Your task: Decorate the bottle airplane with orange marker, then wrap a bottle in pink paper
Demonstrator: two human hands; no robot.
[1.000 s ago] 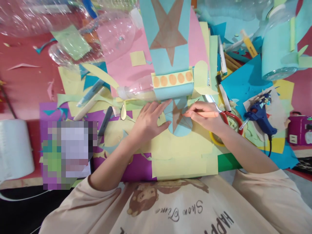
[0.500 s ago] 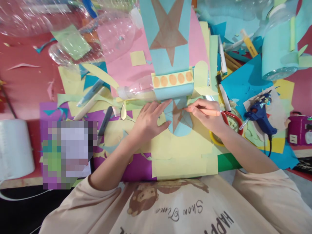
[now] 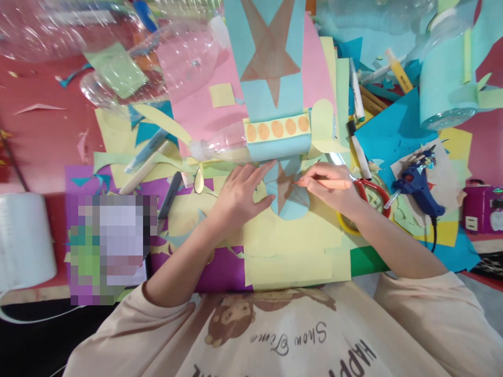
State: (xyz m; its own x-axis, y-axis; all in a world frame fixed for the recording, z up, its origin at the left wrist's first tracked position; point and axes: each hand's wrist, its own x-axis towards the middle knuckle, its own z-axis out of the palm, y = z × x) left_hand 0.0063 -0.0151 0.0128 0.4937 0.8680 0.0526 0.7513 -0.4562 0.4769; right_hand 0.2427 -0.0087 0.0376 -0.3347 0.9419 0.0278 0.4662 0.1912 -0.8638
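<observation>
In my right hand point(image 3: 332, 188) an orange marker point(image 3: 334, 184) is pinched, its tip on a star drawn on the light-blue paper point(image 3: 291, 208). That star is partly coloured brown, with bare outlined points on its right side. My left hand point(image 3: 245, 193) lies with fingers spread, thumb and index fingertip at the paper's left edge. Just beyond the paper lies a clear plastic bottle point(image 3: 226, 142) wrapped in blue paper, with a yellow strip of orange dots. Farther back is a larger brown star point(image 3: 271, 55) on blue paper. Yellow sheets point(image 3: 294, 262) lie underneath.
Red-and-yellow-handled scissors point(image 3: 387, 201) and a blue glue gun point(image 3: 420, 186) lie to the right. Several markers and paper scraps surround the work. A blue-wrapped bottle point(image 3: 448, 78) stands at the back right, a white cylinder point(image 3: 25, 241) at the far left.
The marker tip has moved slightly down and left across the small star, my right hand shifting with it. My left hand stays in place.
</observation>
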